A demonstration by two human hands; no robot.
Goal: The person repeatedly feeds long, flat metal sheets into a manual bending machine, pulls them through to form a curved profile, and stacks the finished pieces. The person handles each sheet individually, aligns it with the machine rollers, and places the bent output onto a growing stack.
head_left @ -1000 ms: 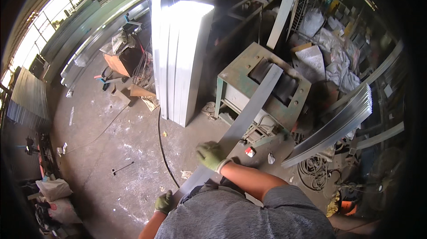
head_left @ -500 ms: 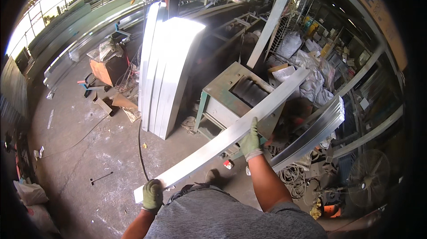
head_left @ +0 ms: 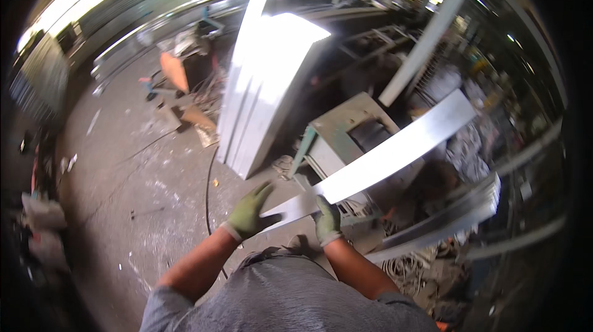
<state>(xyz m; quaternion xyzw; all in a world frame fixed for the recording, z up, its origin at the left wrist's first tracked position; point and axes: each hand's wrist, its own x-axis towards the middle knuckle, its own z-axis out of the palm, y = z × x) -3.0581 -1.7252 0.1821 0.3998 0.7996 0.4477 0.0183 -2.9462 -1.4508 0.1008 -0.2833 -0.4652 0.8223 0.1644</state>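
Note:
A long, shiny silvery metal profile [head_left: 395, 156] slants from in front of my body up to the far right, passing over a table-like metal stand. My right hand [head_left: 328, 221], in a green glove, grips its edge towards the near end. Beside that near end is my left hand [head_left: 248, 213], also gloved in green, its thumb and fingers spread wide. The fingertips reach close to the profile's end; whether they touch it is blurred.
Tall bright metal panels [head_left: 262, 97] stand upright ahead. The worn metal stand [head_left: 336, 123] has an opening in its top. More stacked profiles [head_left: 457, 211] lean at the right. A dark hose [head_left: 208, 199] crosses the floor. An orange-sided box [head_left: 175, 72] sits among scraps at the far left.
My left hand has released the profile's near end and spread its fingers. My right hand now holds the profile nearer that end. The profile's far end shows further right; the view has shifted.

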